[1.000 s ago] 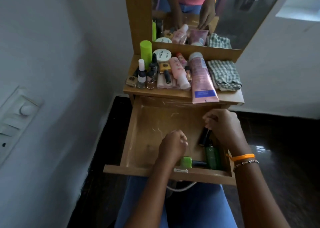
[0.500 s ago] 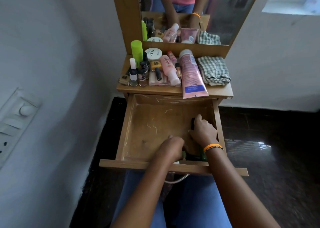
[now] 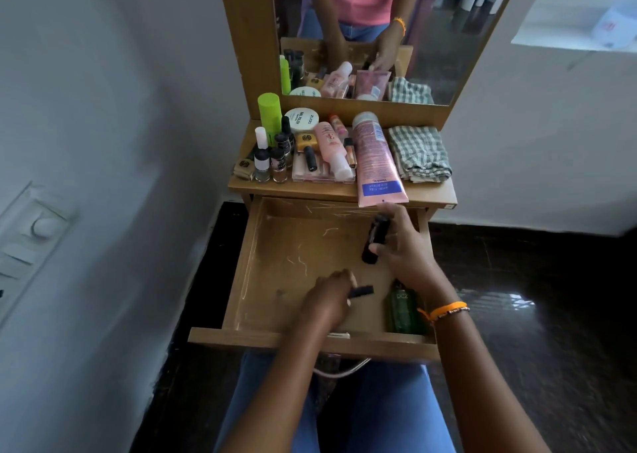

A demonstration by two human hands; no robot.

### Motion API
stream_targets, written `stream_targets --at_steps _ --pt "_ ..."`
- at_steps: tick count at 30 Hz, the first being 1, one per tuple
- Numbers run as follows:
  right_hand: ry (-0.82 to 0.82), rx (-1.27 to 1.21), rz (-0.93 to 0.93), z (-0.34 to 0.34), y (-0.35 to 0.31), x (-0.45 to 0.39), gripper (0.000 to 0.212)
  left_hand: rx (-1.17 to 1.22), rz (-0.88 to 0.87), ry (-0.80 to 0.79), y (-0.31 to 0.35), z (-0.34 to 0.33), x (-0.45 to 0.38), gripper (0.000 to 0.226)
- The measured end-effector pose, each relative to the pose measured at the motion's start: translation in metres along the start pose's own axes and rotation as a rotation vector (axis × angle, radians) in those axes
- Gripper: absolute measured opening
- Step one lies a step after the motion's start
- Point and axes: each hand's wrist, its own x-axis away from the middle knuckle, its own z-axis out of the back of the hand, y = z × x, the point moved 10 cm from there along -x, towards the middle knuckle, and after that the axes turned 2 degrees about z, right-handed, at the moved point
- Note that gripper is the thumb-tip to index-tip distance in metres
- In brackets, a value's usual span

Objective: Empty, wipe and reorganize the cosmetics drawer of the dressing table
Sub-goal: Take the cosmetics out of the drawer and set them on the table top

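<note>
Wooden drawer (image 3: 241,266) nearly emptied, both hands lifting out black tubes.

Nearest, the left hand (image 3: 327,301) pinches a small black stick (image 3: 362,291) lying crosswise; the green bottle (image 3: 401,311) remains beside the right wrist; farther, the right hand (image 3: 403,246) grips an upright-tilted black tube (image 3: 375,242).

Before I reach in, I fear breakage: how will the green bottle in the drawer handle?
The green bottle lies on its side, so a nudge may roll it. It looks glossy, perhaps slippery. Glass or plastic, I cannot tell, so lift gently.

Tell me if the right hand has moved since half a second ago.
Yes. The right hand has risen toward the drawer's back wall, gripping a dark tube.
</note>
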Motion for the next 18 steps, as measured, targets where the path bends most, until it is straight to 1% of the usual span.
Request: stream_targets --at_steps 2,4,5,7,9,10,13,18 --pt "0.043 -0.082 0.067 0.020 -0.019 -0.004 0.055 0.136 -0.003 0.095 0.000 0.010 -0.003 0.030" --pt "0.107 -0.183 0.125 0.042 -0.033 -0.014 0.043 0.310 -0.042 0.190 0.003 0.023 -0.004 0.025" --pt "0.162 -0.199 0.154 0.055 -0.039 -0.022 0.038 0.397 -0.070 0.225 0.005 0.029 -0.003 0.022" --pt "0.326 -0.164 0.185 0.083 -0.049 -0.042 0.032 0.543 -0.121 0.269 0.012 0.041 -0.002 0.020" --pt "0.482 -0.126 0.185 0.106 -0.053 -0.067 0.031 0.608 -0.155 0.319 0.018 0.050 -0.004 0.020" --pt "0.530 -0.101 0.175 0.113 -0.054 -0.081 0.032 0.616 -0.161 0.346 0.019 0.054 -0.005 0.021" --pt "0.580 0.002 0.142 0.120 -0.054 -0.120 0.034 0.631 -0.161 0.409 0.018 0.061 -0.007 0.022" --pt "0.528 0.029 0.116 0.110 -0.051 -0.153 0.034 0.554 -0.147 0.447 0.012 0.062 -0.009 0.024"
